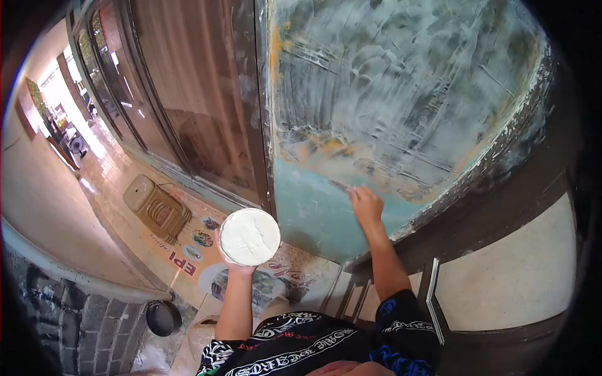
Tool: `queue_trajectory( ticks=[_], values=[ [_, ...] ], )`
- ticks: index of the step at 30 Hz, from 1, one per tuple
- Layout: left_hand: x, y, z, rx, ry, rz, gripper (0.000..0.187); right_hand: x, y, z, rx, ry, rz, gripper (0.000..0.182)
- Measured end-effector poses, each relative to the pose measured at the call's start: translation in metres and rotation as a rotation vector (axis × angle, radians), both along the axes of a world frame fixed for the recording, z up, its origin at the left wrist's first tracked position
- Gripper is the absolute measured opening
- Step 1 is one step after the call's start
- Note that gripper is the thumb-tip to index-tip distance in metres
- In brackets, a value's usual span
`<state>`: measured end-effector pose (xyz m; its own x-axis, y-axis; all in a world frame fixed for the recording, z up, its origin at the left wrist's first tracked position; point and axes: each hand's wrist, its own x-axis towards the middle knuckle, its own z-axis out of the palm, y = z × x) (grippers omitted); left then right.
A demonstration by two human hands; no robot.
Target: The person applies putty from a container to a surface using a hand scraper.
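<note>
My left hand (pixel 240 269) is closed around a round tub (pixel 250 237) filled with white putty, held out below the wall; the putty's surface is smeared and uneven. At the wall, my right hand (pixel 366 204) pinches a thin flat scraper (pixel 339 185), mostly hidden by my fingers. Its edge lies against or very near the wall panel (pixel 313 203), at the lower border of the white-streaked area. Below that border the panel is plain blue-green; above, it carries whitish smears with orange patches.
A brown plastic stool (pixel 157 207) stands on a printed banner (pixel 194 254) at left. Left of the panel is a dark-framed sliding glass door (pixel 188 94). A black bowl (pixel 163 318) sits by the brick-patterned wall (pixel 94 329). Brown-and-cream panelling (pixel 508 269) is close on my right.
</note>
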<state>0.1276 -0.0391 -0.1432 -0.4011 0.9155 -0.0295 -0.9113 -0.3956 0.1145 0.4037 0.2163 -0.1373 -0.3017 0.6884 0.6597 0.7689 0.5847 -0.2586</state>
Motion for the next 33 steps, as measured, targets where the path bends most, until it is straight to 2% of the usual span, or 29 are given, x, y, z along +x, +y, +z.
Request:
queue_trajectory(
  ticks=[1,4,7,13,15,16,18,20,23,25,27,29,33],
  values=[
    [0.003,-0.001,-0.002,-0.062,-0.002,0.027,0.072,0.006,0.007,0.008,0.028,0.028,-0.029,0.024],
    [0.007,-0.009,-0.014,-0.028,-0.003,0.033,0.072,0.044,0.024,0.056,0.154,0.165,-0.143,0.026],
    [0.017,-0.014,-0.022,-0.027,0.005,0.065,0.072,0.071,-0.007,0.107,0.201,0.304,-0.144,0.026],
    [0.034,-0.018,-0.019,0.005,0.007,0.036,0.075,0.035,-0.013,0.021,0.078,0.178,0.033,0.022],
    [0.036,-0.020,-0.016,0.019,0.004,0.037,0.074,0.028,-0.006,0.013,0.009,0.017,0.018,0.020],
    [0.036,-0.020,-0.014,0.032,-0.001,0.038,0.074,0.033,0.001,0.018,0.009,0.022,0.016,0.020],
    [0.032,-0.021,-0.023,0.016,0.020,0.039,0.072,0.058,0.015,0.042,0.210,0.150,-0.090,0.019],
    [0.033,-0.025,-0.027,-0.022,0.018,0.077,0.070,0.083,-0.002,0.087,0.197,0.312,-0.129,0.017],
    [0.039,-0.027,-0.021,-0.033,-0.006,0.108,0.073,0.114,-0.019,0.097,0.138,0.443,-0.119,0.020],
    [0.041,-0.023,-0.021,-0.022,-0.005,0.097,0.072,0.100,-0.029,0.077,-0.061,0.446,-0.132,0.021],
    [0.040,-0.021,-0.023,-0.029,-0.054,0.077,0.072,0.070,-0.027,0.045,0.069,0.319,0.046,0.020],
    [0.041,-0.016,-0.018,-0.012,-0.050,0.057,0.072,0.042,-0.014,0.016,-0.029,0.216,0.030,0.020],
    [0.042,-0.014,-0.013,0.041,-0.027,0.038,0.074,0.053,0.020,0.033,0.169,0.137,-0.074,0.020]
  ],
)
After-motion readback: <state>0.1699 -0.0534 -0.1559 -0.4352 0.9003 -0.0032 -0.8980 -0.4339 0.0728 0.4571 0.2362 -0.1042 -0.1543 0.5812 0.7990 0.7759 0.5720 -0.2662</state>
